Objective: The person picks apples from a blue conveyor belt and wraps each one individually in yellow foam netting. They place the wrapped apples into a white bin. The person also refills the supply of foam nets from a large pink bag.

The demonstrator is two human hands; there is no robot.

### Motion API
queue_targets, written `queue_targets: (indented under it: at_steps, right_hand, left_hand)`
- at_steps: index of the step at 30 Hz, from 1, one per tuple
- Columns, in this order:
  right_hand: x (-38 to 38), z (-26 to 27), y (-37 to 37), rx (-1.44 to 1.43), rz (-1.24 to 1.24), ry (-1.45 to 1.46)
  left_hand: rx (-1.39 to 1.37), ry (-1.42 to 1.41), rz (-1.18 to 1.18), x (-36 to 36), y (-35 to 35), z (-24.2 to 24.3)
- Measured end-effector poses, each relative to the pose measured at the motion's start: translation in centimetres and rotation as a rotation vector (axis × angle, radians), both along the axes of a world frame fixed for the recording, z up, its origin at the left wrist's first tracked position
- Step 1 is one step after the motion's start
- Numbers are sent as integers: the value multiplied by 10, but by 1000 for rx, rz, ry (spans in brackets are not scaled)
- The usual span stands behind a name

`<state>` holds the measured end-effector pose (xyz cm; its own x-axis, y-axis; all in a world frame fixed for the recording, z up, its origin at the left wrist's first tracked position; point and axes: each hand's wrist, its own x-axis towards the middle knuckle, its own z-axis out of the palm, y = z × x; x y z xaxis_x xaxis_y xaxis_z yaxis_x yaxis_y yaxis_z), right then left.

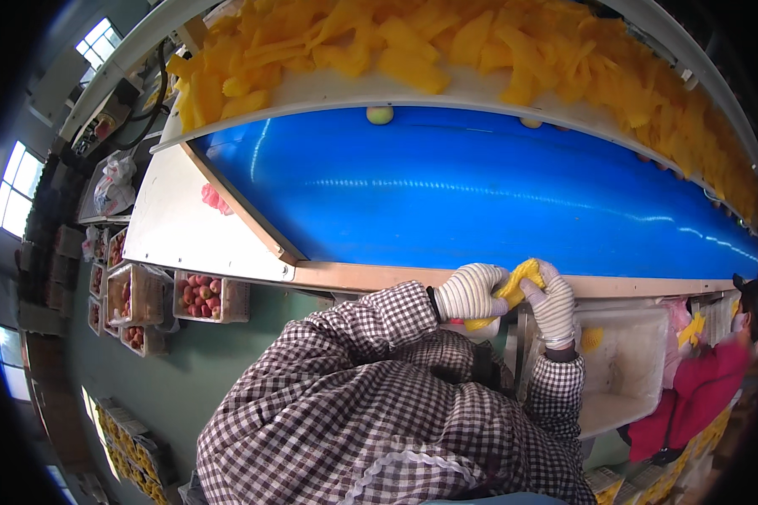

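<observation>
My left hand (472, 292), in a striped knit glove, closes on one end of a yellow foam net sleeve (517, 284) at the near edge of a blue conveyor belt (417, 208). My right hand (551, 303), gloved alike, pinches the sleeve's other end between thumb and fingers. Whether a fruit is inside the sleeve cannot be told. Beneath my left hand a bit of something red shows over a whitish rim. A pale green apple (379, 115) lies on the belt's far side, and another fruit (530, 122) is partly hidden under the shelf edge.
Many yellow foam net sleeves (410, 50) heap on the shelf beyond the belt. A wooden rail (366, 276) borders the belt. At right stand a white crate (625, 372) with one sleeve inside and a person in red (688, 398). Crates of red apples (230, 300) stand on the floor at left.
</observation>
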<state>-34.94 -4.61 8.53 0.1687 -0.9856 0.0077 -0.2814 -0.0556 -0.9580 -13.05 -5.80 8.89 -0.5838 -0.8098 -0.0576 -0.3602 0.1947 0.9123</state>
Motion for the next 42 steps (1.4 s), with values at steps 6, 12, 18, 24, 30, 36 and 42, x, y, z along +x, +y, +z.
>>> queue_targets:
  at_steps: [6, 12, 18, 24, 30, 36, 42]
  right_hand:
    - [27, 10, 7, 12, -17, -256]
    - [62, -24, 4, 179, 86, -340]
    - [69, -28, -2, 49, 28, -246]
    - [68, -24, -4, 11, -57, -461]
    - [52, -17, -13, 231, -133, -1067]
    - [61, -14, 1, 803, 94, -1488]
    - [60, -9, -4, 579, 163, -1349]
  left_hand:
    - [286, 604, 55, 38, -5, -4]
    - [393, 558, 213, 18, 11, -15]
    - [-6, 508, 462, 20, 7, -23]
    - [-268, 534, 408, 16, -5, -31]
    - [248, 808, 359, 14, -9, -26]
    - [317, 951, 436, 8, -23, -18]
    - [670, 1137, 223, 0, -19, -18]
